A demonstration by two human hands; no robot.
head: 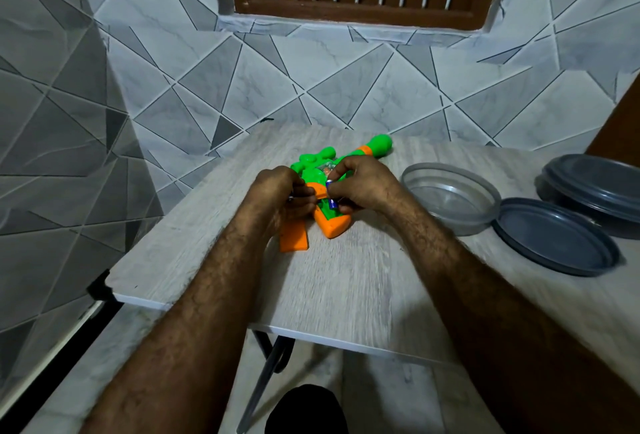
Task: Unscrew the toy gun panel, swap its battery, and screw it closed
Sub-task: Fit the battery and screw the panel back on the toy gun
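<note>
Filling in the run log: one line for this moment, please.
left hand grips toy gun | right hand pinches battery | step: battery swap

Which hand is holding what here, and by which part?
The right hand pinches a blue battery between finger and thumb, apparently end to end, over the toy gun. The left hand grips the toy gun at its orange middle.

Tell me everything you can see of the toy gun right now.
The toy gun looks like glossy plastic, bright green, with two orange parts at the near end and an orange band near the muzzle. It lies flat on the grey wood-look table, muzzle pointing away. The left hand grips its middle; the right hand pinches a blue battery against its body. Fingers hide the panel.
</note>
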